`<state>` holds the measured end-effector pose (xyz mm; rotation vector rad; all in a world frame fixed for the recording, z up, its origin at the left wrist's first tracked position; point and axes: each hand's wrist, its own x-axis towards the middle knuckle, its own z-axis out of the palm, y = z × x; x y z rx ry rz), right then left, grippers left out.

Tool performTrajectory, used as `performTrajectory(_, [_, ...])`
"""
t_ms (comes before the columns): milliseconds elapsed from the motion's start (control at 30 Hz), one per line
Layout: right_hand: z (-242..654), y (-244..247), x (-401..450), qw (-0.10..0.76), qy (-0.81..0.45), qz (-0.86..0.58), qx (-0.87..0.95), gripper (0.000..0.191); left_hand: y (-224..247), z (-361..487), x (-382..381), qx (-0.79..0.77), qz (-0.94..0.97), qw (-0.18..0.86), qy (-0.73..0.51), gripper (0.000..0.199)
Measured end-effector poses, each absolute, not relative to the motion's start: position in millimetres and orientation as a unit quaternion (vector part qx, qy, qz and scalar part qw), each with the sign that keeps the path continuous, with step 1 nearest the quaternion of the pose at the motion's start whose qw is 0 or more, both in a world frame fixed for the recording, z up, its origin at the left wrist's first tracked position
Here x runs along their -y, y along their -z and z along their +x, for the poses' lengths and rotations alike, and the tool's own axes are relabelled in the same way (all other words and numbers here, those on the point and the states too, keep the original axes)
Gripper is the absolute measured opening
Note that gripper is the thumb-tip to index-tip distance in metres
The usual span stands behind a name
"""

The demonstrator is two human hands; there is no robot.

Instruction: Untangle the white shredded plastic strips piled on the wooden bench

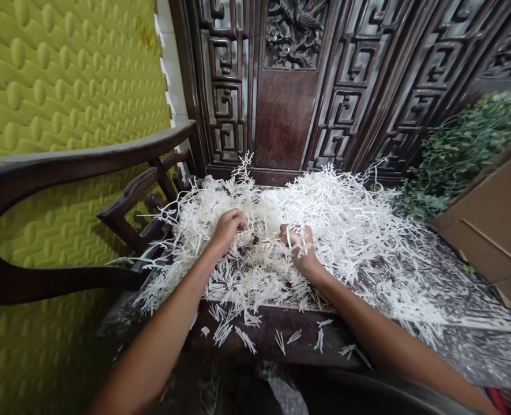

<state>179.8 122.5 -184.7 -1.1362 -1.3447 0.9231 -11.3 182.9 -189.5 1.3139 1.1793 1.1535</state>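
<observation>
A tangled heap of white branching plastic stems point(350, 213) covers the seat of a dark wooden bench point(277, 328). My left hand point(232, 226) is closed in the left part of the heap, its curled fingers among the white sprigs. To its right, across a small gap, my right hand point(299, 242) is also closed, with white branching stems lying over its knuckles. The stems surround both fists, and whatever the fingers pinch is hidden. Small loose white pieces point(245, 339) lie along the front edge of the seat.
A curved wooden armrest point(86, 155) stands at the left, before a yellow embossed wall point(65, 75). Behind the heap rises a carved wooden backrest point(285, 115). Green artificial foliage point(463, 150) and a cardboard box point(498, 225) are at the right.
</observation>
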Motion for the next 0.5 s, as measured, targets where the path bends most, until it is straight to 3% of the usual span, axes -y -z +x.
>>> performTrajectory(67, [179.9,187.5,-125.7,0.554,-0.411,-0.503,0.521,0.039,187.0,-12.0,-181.0,-0.483,0.568,0.488,-0.454,0.009])
performTrajectory(167, [178.4,187.3,-129.3,0.544,-0.458,-0.542,0.449,0.04,180.1,-6.8,-173.9,-0.468,0.587,0.482,-0.452,0.019])
performTrajectory(267, [177.3,186.5,-130.5,0.524,-0.454,-0.547,0.469,0.04,172.5,-1.6,-166.9,-0.437,0.587,0.478,-0.487,0.017])
performTrajectory(400, [177.6,189.1,-131.5,0.517,-0.432,-0.535,0.509,0.04,163.2,1.1,-159.5,-0.41,0.594,0.456,-0.521,0.044])
performTrajectory(500, [177.3,191.2,-133.5,0.523,-0.431,-0.529,0.511,0.043,158.7,3.0,-154.5,-0.398,0.639,0.429,-0.5,0.039])
